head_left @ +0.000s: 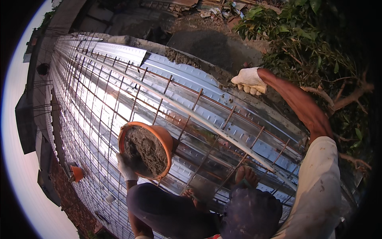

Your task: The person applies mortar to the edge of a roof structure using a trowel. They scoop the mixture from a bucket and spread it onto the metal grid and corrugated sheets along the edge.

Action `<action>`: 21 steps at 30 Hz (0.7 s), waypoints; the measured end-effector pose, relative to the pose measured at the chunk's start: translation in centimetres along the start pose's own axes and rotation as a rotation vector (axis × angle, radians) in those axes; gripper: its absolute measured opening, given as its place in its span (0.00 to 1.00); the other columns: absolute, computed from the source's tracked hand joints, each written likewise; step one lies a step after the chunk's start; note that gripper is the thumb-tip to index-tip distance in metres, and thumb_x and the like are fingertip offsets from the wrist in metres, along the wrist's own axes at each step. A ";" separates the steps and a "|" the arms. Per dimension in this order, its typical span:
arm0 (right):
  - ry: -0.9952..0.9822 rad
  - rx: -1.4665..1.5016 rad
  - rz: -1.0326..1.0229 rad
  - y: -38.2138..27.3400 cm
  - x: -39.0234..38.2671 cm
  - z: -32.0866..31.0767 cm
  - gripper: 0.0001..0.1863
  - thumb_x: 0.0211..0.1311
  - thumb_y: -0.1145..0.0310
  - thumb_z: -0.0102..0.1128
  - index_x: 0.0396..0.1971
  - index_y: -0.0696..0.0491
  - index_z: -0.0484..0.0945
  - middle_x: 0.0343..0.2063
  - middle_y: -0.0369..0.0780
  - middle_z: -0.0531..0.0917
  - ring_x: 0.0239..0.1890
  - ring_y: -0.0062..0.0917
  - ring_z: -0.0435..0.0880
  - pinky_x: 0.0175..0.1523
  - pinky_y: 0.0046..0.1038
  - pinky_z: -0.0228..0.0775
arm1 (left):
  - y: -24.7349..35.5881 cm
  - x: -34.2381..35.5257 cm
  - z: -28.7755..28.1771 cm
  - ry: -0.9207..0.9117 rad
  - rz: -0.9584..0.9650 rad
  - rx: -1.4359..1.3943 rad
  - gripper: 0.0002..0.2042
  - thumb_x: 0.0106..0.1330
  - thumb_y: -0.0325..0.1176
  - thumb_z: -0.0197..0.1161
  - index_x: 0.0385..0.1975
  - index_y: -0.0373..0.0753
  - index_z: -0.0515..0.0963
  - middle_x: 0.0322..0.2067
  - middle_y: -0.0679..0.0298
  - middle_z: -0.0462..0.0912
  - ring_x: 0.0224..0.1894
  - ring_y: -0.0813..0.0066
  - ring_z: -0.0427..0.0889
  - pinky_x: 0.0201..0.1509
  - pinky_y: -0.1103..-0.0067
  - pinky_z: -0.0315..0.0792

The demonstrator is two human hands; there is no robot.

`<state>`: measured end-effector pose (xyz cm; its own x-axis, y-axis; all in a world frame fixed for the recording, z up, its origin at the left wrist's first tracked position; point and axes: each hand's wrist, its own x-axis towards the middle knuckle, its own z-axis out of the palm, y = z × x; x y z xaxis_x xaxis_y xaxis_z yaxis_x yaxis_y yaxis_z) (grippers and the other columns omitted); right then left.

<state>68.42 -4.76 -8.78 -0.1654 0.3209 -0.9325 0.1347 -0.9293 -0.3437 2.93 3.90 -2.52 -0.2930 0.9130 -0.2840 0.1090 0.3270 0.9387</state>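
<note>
An orange bucket [169, 149] of grey wet mortar [145, 149] rests tilted on the rusty rebar grid [179, 135] over ribbed metal decking [175, 69]. My gloved left hand [124, 165] grips the bucket's left rim. My gloved right hand [248, 81] is stretched out over the mortar-smeared concrete edge [181, 55] at the upper right, fingers curled; what they hold, if anything, is hidden. A pale pipe [187, 113] runs lengthwise along the grid. My bare feet [246, 177] stand among the bars below.
Another orange bucket [77, 174] sits on the grid at the left. Beyond the decking's edge lie a lower ground with a grey patch [203, 44] and scrap boards [187, 6]. Leafy branches [290, 32] crowd the right side. Roofs [26, 127] and sky show at the far left.
</note>
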 end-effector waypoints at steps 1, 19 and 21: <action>0.007 -0.018 0.003 -0.2 -0.5 0.4 0.20 0.73 0.47 0.54 0.31 0.49 0.72 0.17 0.33 0.68 0.13 0.23 0.66 0.18 0.32 0.55 | -0.1 0.0 0.1 0.007 0.001 0.014 0.20 0.78 0.56 0.59 0.36 0.44 0.80 0.28 0.75 0.77 0.27 0.84 0.73 0.32 0.83 0.67; 0.172 0.292 -0.040 7.8 -4.9 2.9 0.21 0.75 0.47 0.53 0.28 0.49 0.71 0.14 0.32 0.66 0.10 0.20 0.61 0.16 0.30 0.49 | -0.3 -0.3 0.4 -0.049 -0.029 0.003 0.20 0.77 0.56 0.59 0.38 0.44 0.80 0.29 0.75 0.77 0.30 0.83 0.74 0.35 0.83 0.67; 0.162 0.192 -0.001 5.5 -4.3 3.7 0.21 0.74 0.47 0.54 0.28 0.49 0.71 0.14 0.33 0.67 0.11 0.21 0.62 0.16 0.31 0.51 | -0.2 0.1 0.1 -0.044 -0.033 0.003 0.20 0.78 0.56 0.59 0.39 0.43 0.80 0.29 0.75 0.77 0.31 0.83 0.74 0.36 0.82 0.68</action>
<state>66.22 -11.97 -6.26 -0.0044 0.3325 -0.9431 -0.0564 -0.9417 -0.3318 2.93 3.97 -2.81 -0.2539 0.9117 -0.3230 0.1025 0.3574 0.9283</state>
